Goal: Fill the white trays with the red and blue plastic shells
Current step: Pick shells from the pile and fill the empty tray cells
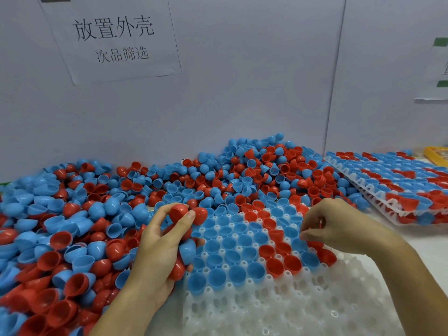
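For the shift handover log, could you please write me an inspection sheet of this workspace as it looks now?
Surface: white table, mostly covered.
Job's things: near tray with far rows filled, near rows empty; filled trays stacked at right.
Clutter: loose pile of shells at left and behind.
Grippers: left hand clutches several shells; right hand pinches over the tray, contents unclear.
Cables: nothing seen.
Surroundings: grey wall, paper sign, yellow object far right.

Pale grey wall panels (242, 81) behind desk; vertical seam right of centre; paper sign (114, 37) with black characters taped upper left; second sheet (436, 69) at right edge; even light.
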Motion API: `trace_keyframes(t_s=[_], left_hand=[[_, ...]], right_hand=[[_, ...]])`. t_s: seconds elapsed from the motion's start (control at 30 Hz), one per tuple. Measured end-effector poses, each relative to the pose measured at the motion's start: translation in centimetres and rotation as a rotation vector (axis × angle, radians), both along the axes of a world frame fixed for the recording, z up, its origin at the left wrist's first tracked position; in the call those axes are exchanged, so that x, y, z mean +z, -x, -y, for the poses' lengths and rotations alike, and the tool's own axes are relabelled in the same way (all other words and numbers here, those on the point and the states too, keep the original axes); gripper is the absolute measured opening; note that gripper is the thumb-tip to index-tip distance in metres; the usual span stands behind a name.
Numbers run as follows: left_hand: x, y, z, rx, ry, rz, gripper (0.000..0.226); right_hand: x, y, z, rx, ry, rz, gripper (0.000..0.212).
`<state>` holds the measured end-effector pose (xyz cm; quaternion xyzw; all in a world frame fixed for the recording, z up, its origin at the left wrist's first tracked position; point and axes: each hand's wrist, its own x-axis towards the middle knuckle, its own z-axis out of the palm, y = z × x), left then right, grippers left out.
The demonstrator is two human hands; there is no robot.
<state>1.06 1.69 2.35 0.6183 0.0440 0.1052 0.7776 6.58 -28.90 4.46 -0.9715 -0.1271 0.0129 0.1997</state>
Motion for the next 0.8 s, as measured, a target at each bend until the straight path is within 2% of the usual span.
trace_keyframes(t_s=[0.33,0.43,0.6,0.8], left_hand=[[0.0,0.1,0.1,-0.001,0.008,-0.011,0.018],[0.0,0.0,0.1,0.0,0.01,-0.013,0.017],[0.1,0.1,0.2,0.003,0.004,-0.011,0.016],[0.1,0.2,0.2,0.002,0.003,-0.013,0.015]], right_hand=[[-1.0,-0.5,-0.5,-0.004,0.053,-0.043,0.022],[-0.7,-0.3,-0.6,0.01,0.004,0.024,0.013],[-0.7,0.0,-2.2,0.113,-0.045,0.174,0.022],[-1.5,-0.2,-3.4,0.162,0.047,0.09,0.021]])
